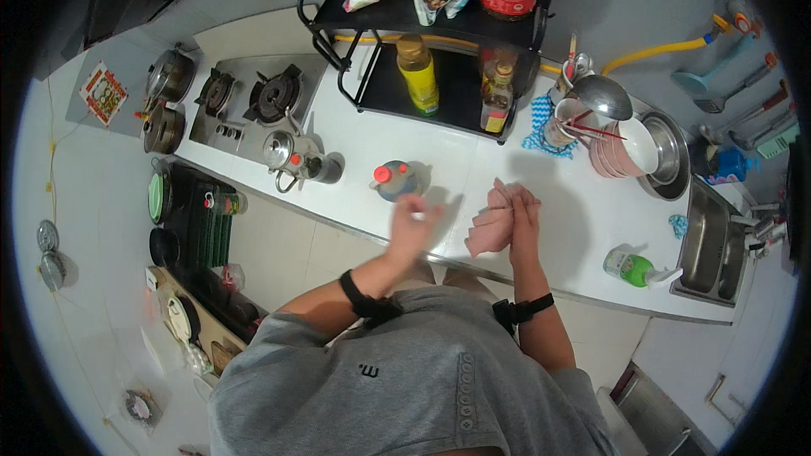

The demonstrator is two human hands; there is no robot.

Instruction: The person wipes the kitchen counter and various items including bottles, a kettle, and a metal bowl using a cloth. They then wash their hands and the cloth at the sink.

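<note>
My right hand (pixel 524 228) grips a bunched pink cloth (pixel 492 223) above the white countertop (pixel 469 168). The cloth hangs to the left of the fingers. My left hand (pixel 410 228) is raised near the counter's front edge, blurred, with its fingers curled; whether it holds anything cannot be told. Just beyond it on the counter stands a bottle with a red cap (pixel 396 180), partly hidden by the fingers. Farther left, a metal kettle (pixel 285 149) stands beside the gas stove (pixel 256 98).
A black rack (pixel 437 85) holding bottles stands at the back. To the right are pink bowls (pixel 624 149), metal basins (pixel 671 152), a utensil holder (pixel 562 130), a green pump bottle (pixel 633 268) and a steel sink (pixel 706 240). Pots (pixel 166 126) stand left of the stove.
</note>
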